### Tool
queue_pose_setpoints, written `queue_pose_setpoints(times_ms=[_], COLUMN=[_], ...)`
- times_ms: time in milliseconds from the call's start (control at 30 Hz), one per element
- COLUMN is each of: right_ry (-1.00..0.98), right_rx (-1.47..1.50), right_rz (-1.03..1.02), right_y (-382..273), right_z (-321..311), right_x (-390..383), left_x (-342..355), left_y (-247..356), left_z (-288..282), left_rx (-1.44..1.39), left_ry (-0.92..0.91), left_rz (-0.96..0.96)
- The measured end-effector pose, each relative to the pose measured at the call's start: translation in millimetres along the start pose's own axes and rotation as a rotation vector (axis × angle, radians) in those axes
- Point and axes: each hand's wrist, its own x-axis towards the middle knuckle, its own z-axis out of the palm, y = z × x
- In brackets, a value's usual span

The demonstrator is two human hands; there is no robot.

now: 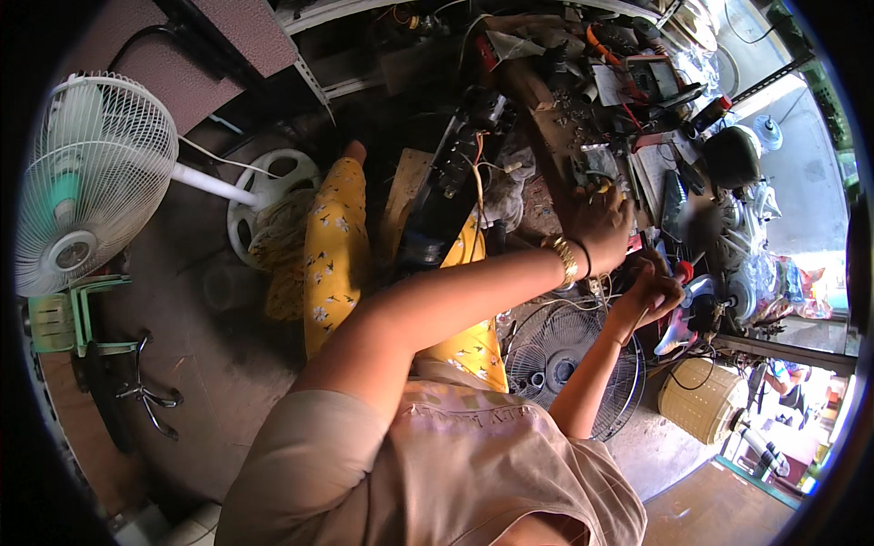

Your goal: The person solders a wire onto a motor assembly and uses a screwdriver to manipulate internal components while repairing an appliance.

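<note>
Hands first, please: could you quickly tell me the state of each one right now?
Left hand: curled over the cluttered workbench; whether it grips anything cannot be told.
Right hand: closed on a red-handled tool.

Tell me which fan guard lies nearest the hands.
The dark wire guard on the floor below the hands, not the white standing fan far left.

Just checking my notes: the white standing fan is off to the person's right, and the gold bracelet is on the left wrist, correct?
Not quite. The head view shows the white standing fan on the person's left, not the right. The gold bracelet is indeed on the wrist of the left hand, which reaches over the cluttered workbench.
</note>
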Motion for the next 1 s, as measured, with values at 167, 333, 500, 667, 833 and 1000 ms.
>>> queue_pose_setpoints(times_ms=[167, 333, 500, 667, 833, 1000], right_ry=[-0.008, -0.101, -0.175, -0.304, -0.401, -0.435], right_rx=[0.023, -0.066, 0.026, 0.093, 0.08, 0.065], right_rz=[-0.143, -0.2, -0.194, -0.141, -0.116, -0.148], right_y=[-11, -15, -25, -37, -48, -63], right_z=[14, 28, 53, 92, 137, 165], right_x=[3, 2, -4, -25, -37, -40], left_x=[-74, -135, -185, -203, -191, -155], left_y=[47, 27, -42, -93, -121, -141], left_z=[-121, -212, -236, -235, -240, -255], left_rx=[-0.96, -0.922, -0.802, -0.666, -0.443, -0.254], left_ry=[0.066, 0.164, 0.523, 0.664, 0.71, 0.58], left_rz=[0.101, 0.602, -0.156, -0.21, -0.227, -0.207])
